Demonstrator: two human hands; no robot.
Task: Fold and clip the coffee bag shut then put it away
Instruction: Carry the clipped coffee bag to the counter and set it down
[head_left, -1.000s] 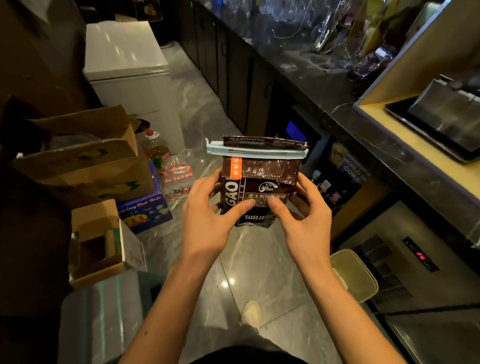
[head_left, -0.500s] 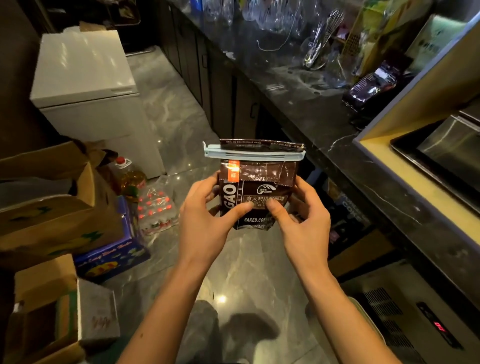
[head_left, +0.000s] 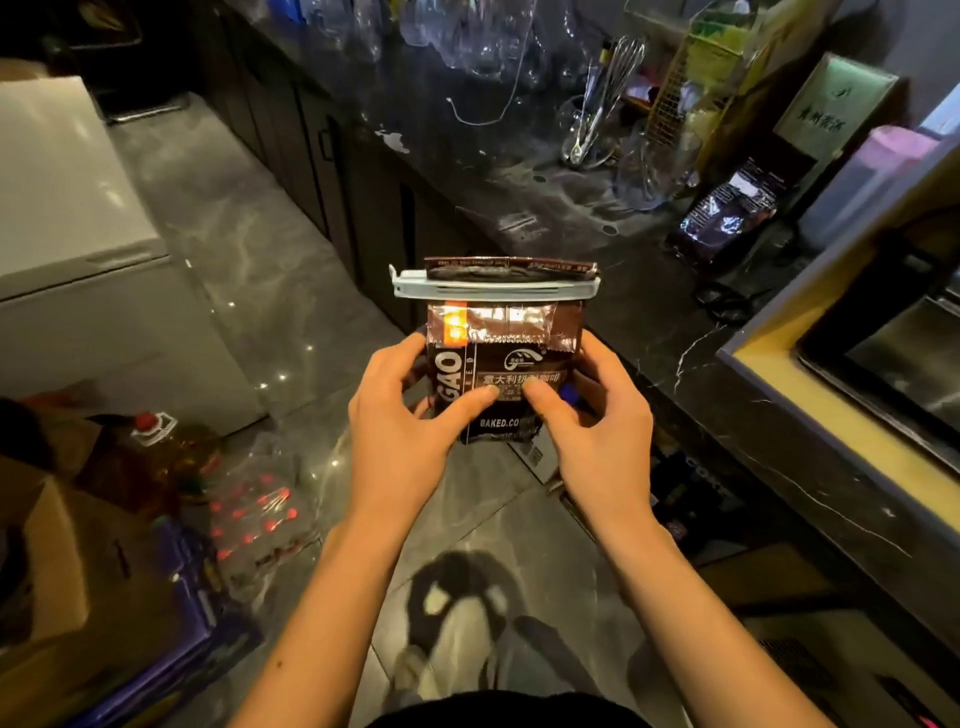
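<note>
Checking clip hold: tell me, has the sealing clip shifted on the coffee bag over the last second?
No. The pale sealing clip spans the coffee bag just under its folded top, as before.

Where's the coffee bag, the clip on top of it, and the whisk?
coffee bag (head_left: 511, 384): head view, on the printed front panel between the two thumbs.
clip (head_left: 493, 289): head view, on the middle of the pale bar across the folded top.
whisk (head_left: 621, 62): head view, on the wire loops.
</note>
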